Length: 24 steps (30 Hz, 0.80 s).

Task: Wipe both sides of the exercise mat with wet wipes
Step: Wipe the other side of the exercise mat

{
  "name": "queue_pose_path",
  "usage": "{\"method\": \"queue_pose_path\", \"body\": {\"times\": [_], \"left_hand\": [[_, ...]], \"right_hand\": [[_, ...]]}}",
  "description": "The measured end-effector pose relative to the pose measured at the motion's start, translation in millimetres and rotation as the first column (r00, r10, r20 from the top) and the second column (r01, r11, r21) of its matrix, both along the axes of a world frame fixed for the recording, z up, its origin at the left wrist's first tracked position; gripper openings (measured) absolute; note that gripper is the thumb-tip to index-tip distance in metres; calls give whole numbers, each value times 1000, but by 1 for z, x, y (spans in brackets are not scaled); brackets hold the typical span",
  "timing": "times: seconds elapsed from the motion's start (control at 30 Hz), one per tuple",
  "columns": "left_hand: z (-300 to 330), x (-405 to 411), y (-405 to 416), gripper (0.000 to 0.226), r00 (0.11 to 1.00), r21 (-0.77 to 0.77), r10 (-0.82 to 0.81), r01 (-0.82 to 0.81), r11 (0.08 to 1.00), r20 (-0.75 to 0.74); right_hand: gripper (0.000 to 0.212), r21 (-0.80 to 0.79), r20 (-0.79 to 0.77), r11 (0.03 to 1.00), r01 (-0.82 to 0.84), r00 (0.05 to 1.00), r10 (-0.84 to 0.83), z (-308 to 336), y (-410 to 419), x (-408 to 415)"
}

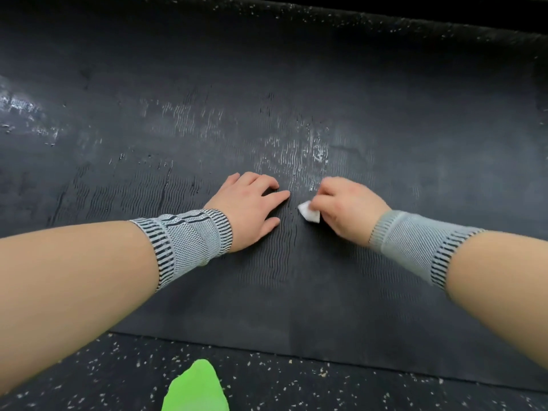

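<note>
left hand (252, 200) flat on mat (296, 292), fingers spread | right hand (347, 203) pinching wipe (308, 214) on mat

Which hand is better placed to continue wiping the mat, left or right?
Right. The right hand pinches the wet wipe against the mat; the left hand rests flat, holding nothing.

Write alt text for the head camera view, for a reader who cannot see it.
Two hands work on a dark ribbed exercise mat: the right hand pinches a small white wet wipe against it, while the left hand rests flat beside it. Both wrists wear grey knitted bands, and shiny streaks mark the mat beyond the hands.
</note>
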State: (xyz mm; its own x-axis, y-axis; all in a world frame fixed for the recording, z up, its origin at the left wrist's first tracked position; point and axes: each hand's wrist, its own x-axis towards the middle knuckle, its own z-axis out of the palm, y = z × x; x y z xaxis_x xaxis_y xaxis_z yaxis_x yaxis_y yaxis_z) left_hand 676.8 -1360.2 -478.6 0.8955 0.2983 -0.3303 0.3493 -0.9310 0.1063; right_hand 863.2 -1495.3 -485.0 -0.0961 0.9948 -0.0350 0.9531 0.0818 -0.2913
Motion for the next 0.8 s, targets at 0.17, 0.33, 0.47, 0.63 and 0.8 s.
{"method": "queue_pose_path", "body": {"times": [0.17,0.33,0.47,0.63,0.8], "left_hand": [[2,11,7,51,1000,-13,-12,12,1000,12],[-5,7,10,48,997,-95,46,-41,995,57],[-7,12,9,40,992,-112,79,-68,991,93],[-5,21,19,45,992,-79,95,-89,993,80],[-8,27,28,42,989,-83,86,-76,994,123]], "right_hand": [[19,-14,57,956,293,955,-292,-4,41,21],[14,54,-22,996,68,998,-66,-2,-6,1],[14,20,-4,997,74,997,-74,-2,21,20],[16,36,46,965,261,964,-263,-4,49,29],[16,109,7,993,36,999,-36,-3,9,16]]}}
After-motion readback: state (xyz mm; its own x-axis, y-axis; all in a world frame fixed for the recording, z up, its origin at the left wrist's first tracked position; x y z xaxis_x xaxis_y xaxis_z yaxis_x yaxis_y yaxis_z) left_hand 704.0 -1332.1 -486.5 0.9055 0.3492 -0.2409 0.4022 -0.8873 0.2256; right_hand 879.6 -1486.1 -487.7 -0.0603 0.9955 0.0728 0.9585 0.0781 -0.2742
